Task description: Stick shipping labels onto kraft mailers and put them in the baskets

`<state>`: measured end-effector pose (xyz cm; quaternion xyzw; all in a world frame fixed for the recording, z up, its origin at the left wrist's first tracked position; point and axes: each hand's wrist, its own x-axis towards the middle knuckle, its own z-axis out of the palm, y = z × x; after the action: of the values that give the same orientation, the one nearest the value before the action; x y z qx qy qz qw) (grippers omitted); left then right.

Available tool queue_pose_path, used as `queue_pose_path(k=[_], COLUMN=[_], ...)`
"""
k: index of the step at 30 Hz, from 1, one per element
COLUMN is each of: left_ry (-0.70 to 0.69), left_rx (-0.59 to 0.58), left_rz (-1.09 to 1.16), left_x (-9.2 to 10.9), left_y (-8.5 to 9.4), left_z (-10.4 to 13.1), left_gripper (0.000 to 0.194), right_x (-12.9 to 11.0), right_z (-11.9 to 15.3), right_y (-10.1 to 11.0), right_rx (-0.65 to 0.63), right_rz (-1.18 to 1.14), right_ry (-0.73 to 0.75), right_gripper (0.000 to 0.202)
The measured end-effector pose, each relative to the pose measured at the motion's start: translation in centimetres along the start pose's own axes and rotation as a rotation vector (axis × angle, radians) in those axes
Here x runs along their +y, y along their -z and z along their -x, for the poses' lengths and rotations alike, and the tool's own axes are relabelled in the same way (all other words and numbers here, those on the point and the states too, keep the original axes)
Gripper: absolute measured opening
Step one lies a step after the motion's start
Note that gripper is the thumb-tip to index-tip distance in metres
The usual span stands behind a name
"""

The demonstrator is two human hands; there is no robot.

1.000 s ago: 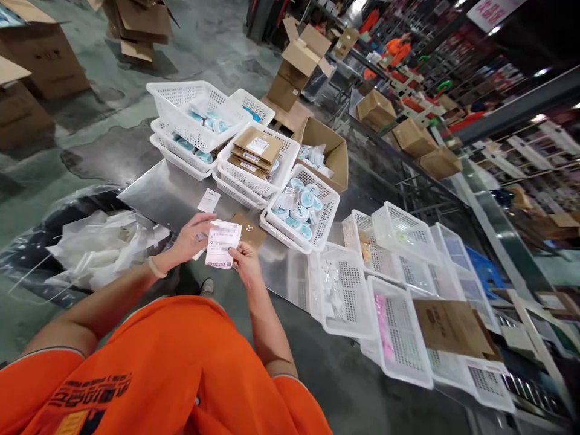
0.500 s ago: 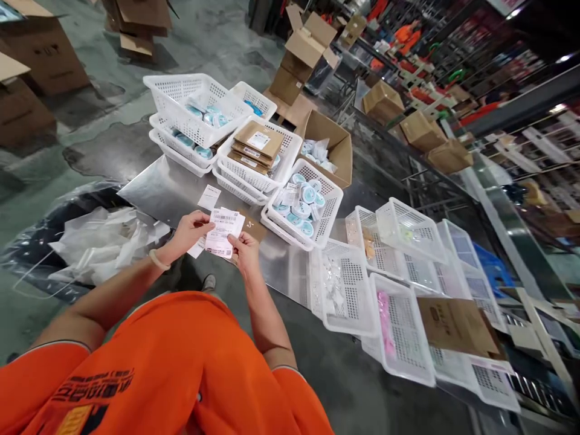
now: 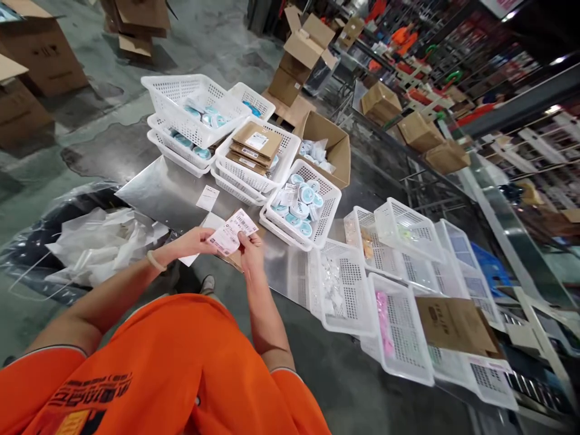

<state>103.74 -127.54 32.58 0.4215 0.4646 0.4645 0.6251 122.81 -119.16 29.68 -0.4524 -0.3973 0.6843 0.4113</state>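
Both hands are closed upon one printed shipping label (image 3: 232,233), which they hold tilted between them above the near edge of the metal table (image 3: 151,184). From the left, there is first a plastic-lined bin (image 3: 28,237) with crumpled white paper (image 3: 102,248). Then comes the left hand (image 3: 198,241), its thumb and fingers nearly together, pinching the label at its near left corner. Behind this hand shows a white sheet (image 3: 211,222); whether the fingers hold it also, I cannot tell. A paper slip (image 3: 208,198) lies flat on the table a little farther. The label itself should be very light and thin, easy to bend and to crease; if its back is sticky, it may cling to the skin, so it is better to grip only the outer corners and keep it lightly stretched. Below it a brown kraft piece (image 3: 234,260) is mostly covered. The right hand (image 3: 252,246) pinches the opposite edge between thumb and fingers, with little opening. Farther right, a white basket (image 3: 330,212) holds round tins (image 3: 299,209).
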Motion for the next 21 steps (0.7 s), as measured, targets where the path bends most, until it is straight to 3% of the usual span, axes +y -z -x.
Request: queue_pose_path(k=[2, 5, 8, 10, 12, 14, 17, 19, 21], left_ry=[0.081, 0.127, 0.129, 0.122, 0.133, 0.164, 0.230, 0.294, 0.364], left_rx=[-0.054, 0.031, 0.126, 0.126, 0.077, 0.034, 0.001, -0.040, -0.075], left_rz=[0.022, 0.027, 0.026, 0.011, -0.048, -0.122, -0.178, -0.196, -0.218], left_x=[-1.1, -2.7, -3.9, -4.4, -5.0, -5.9, -7.7, -9.0, -10.2], left_y=[-0.1, -0.6, -1.0, -1.2, -1.4, -1.6, -1.7, -1.2, 0.1], left_z=[-0.1, -0.2, -0.3, -0.3, -0.1, 0.2, 0.6, 1.1, 1.9], left_gripper=[0.049, 0.044, 0.041, 0.039, 0.037, 0.033, 0.031, 0.032, 0.033], right_x=[0.8, 1.6, 2.2, 2.6, 3.5, 4.7, 6.3, 6.6, 5.8], right_z=[-1.0, -1.6, -0.4, 1.0, 2.6, 3.9, 4.8, 4.4, 3.2], right_y=[0.4, 1.2, 2.3, 2.9, 3.3, 3.3, 3.4, 4.1, 5.6], right_rx=[0.071, 0.124, 0.142, 0.026, -0.140, -0.217, -0.206, -0.149, -0.011], right_rz=[-0.051, 0.058, 0.351, 0.544, 0.645, 0.629, 0.514, 0.437, 0.336], right_ry=[-0.049, -0.086, 0.182, 0.399, 0.471, 0.413, 0.218, 0.033, -0.170], right_gripper=[0.045, 0.043, 0.048, 0.047, 0.035, 0.024, 0.030, 0.034, 0.037])
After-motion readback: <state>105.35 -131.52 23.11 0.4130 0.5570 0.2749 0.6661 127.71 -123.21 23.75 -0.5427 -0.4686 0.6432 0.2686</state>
